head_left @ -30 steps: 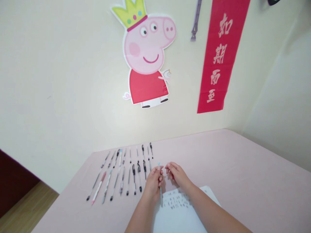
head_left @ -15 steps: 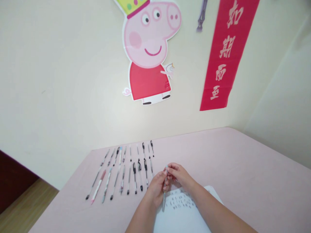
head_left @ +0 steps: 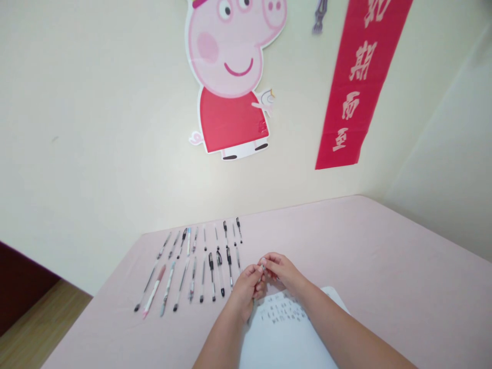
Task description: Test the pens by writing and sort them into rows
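Observation:
My left hand (head_left: 248,285) is closed round a slim pen (head_left: 263,267), of which only the top end shows between my fingers. My right hand (head_left: 280,268) pinches that same top end with its fingertips. Both hands meet above the far edge of a white sheet of paper (head_left: 284,333) with rows of handwritten marks. The sheet lies on a pink table (head_left: 384,277). Just left of my hands, several pens (head_left: 192,264) lie side by side in two rows.
A cream wall rises behind the table. It carries a cartoon pig sticker (head_left: 234,77) and a red banner (head_left: 357,87) with pale characters. Wooden floor (head_left: 26,343) shows at the lower left, beyond the table's edge.
My right hand has come over to the pen's top end and pinched it. The pen has tipped so that its lower part no longer shows. The view has drifted down a little.

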{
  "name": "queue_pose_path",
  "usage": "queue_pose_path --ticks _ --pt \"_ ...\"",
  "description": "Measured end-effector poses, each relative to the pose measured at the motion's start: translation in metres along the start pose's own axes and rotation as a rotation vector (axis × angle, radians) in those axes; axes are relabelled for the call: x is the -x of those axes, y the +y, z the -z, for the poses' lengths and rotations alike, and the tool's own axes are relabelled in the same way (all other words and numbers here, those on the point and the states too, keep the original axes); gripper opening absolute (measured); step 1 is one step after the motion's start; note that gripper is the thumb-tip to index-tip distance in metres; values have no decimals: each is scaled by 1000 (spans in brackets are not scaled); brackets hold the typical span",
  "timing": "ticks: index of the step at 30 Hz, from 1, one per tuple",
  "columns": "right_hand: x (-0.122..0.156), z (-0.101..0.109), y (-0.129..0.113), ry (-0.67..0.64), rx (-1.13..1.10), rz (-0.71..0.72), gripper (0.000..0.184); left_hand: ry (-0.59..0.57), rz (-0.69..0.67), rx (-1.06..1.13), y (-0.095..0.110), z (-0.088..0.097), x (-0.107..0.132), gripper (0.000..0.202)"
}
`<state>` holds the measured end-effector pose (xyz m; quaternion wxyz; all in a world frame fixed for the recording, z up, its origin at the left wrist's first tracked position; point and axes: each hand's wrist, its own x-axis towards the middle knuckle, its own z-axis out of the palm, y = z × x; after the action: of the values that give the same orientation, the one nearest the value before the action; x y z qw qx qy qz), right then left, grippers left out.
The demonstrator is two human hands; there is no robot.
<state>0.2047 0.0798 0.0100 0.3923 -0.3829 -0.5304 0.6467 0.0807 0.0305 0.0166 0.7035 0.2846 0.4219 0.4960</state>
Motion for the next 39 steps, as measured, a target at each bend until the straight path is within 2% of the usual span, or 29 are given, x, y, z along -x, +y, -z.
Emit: queue_pose_path --ticks 11,16,23,27,34,37,39 --pt "2 0 -1 -4 -10 -20 38 9 26 -42 2 -1 1 38" --pt "1 0 -1 16 -30 -32 36 9 -11 -44 0 -3 3 38" --pt "-1 0 0 82 -149 -22 36 -77 -26 12 0 -2 1 33" --pt "-2 1 0 125 -137 1 37 -101 -6 24 1 -1 1 30" --pt "-7 15 1 442 25 142 34 -76 39 57 1 1 1 26" --pt "-11 21 7 489 238 243 29 -63 30 73 4 1 2 26" --pt "-11 22 10 459 437 290 27 -60 18 79 6 0 3 25"
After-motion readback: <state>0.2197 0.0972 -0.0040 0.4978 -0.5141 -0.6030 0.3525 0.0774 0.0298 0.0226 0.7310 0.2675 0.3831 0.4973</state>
